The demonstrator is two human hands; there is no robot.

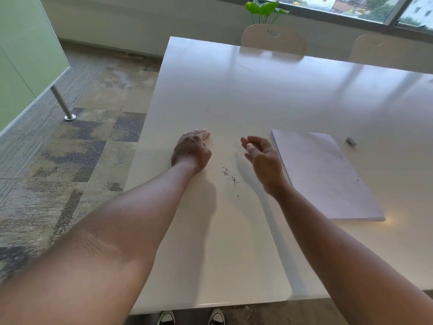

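A person stood at the near edge of a glossy white rectangular worktop, both bare forearms stretched out over it. The left hand rested palm down on the surface, its fingers reaching forward with the fingertips touching the worktop and nothing in its hold. The right hand hovered above the surface, open and empty, its palm turned toward the left hand and its fingers loosely curved.

A small scatter of dark crumbs lay on the worktop between the two hands, slightly nearer the person than either palm and touched by neither. Just to the right of the right hand sat a flat stack of white paper sheets, angled across the surface. A small grey eraser-like block lay beyond the stack's far right corner, apart from it.

Two cream perforated plastic chairs were pushed up to the far side. Behind them a green broad-leaved plant stood beneath a dark-framed window. The toes of a pair of black-and-white canvas shoes showed below the near edge, on patchy grey-and-brown carpet tiles. At the left, a pale green partition panel stood on a slanted metal leg.
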